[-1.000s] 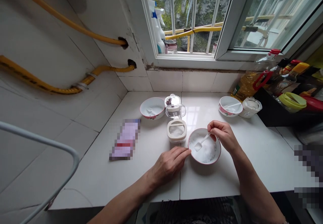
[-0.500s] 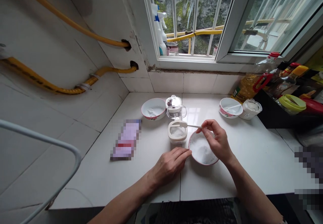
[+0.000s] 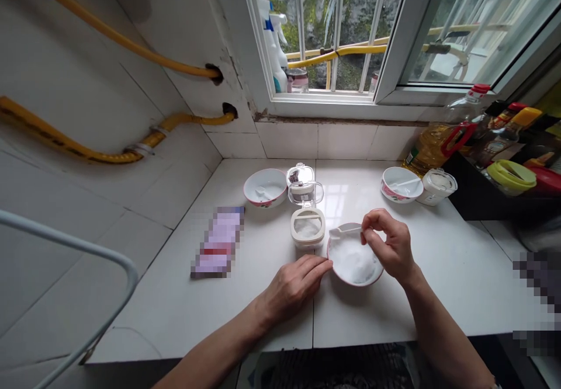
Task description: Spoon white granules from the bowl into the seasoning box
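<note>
Between its pinched fingertips, my right hand point(image 3: 390, 246) grips a small white spoon point(image 3: 349, 230). The spoon's head is over the far left part of a red-rimmed white bowl point(image 3: 357, 284), which contains a mound of white granules point(image 3: 358, 259). My left hand point(image 3: 295, 284) lies on the counter with its fingers together, their tips holding the bowl's left rim. Just beyond that hand stands a small jar point(image 3: 308, 238) with its clear lid point(image 3: 305, 192) flipped up and white granules visible inside.
Behind are a white bowl point(image 3: 254, 192) holding a spoon and another lidded jar point(image 3: 300, 173). To the right sit a flowered bowl point(image 3: 397, 193), a jar point(image 3: 436, 187) and an oil bottle point(image 3: 438, 138) beside several condiments. A blurred purple packet point(image 3: 220, 240) lies left.
My right hand has moved the spoon from over the open jar to over the bowl, slightly right. My left hand stays at the rim.
</note>
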{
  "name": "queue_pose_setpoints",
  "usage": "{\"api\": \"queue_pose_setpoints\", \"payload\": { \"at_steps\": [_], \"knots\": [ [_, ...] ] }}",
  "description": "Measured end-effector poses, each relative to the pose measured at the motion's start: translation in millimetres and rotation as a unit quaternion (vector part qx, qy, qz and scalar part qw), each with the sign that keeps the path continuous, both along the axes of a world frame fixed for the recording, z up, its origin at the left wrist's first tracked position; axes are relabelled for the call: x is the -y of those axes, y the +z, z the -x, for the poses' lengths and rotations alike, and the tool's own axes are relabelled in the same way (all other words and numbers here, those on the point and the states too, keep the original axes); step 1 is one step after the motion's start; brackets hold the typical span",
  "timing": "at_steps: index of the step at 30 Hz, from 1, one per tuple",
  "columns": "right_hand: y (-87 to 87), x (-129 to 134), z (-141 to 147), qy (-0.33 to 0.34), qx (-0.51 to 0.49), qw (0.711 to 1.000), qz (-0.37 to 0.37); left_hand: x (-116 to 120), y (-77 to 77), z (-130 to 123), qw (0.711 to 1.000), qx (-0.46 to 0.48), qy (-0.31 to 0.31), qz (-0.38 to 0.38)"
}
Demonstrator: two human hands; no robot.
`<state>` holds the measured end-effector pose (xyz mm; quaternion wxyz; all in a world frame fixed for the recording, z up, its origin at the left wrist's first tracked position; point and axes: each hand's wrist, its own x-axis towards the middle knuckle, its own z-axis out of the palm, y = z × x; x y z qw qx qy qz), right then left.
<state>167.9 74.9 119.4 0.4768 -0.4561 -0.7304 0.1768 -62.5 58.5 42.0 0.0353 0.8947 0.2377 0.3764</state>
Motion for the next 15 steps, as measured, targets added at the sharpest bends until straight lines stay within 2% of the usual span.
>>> {"api": "queue_pose_setpoints", "payload": {
  "at_steps": [3, 8, 11, 15],
  "knots": [
    [-0.6, -3, -4, -0.003, 0.044, 0.999, 0.031, 0, 0.8, 0, 1.0, 0.001, -0.003, -0.001],
    [-4.5, -6, 3, 0.051, 0.128, 0.988, 0.076, 0, 1.9, -1, 1.0, 0.007, -0.008, -0.001],
    [-5.2, -6, 6, 0.052, 0.111, 0.985, 0.12, 0, 2.3, -1, 1.0, 0.007, -0.008, 0.0],
    [-3.3, -7, 4, 0.029, 0.018, 0.976, 0.214, 0, 2.5, -1, 1.0, 0.009, -0.01, -0.002]
  ]
}}
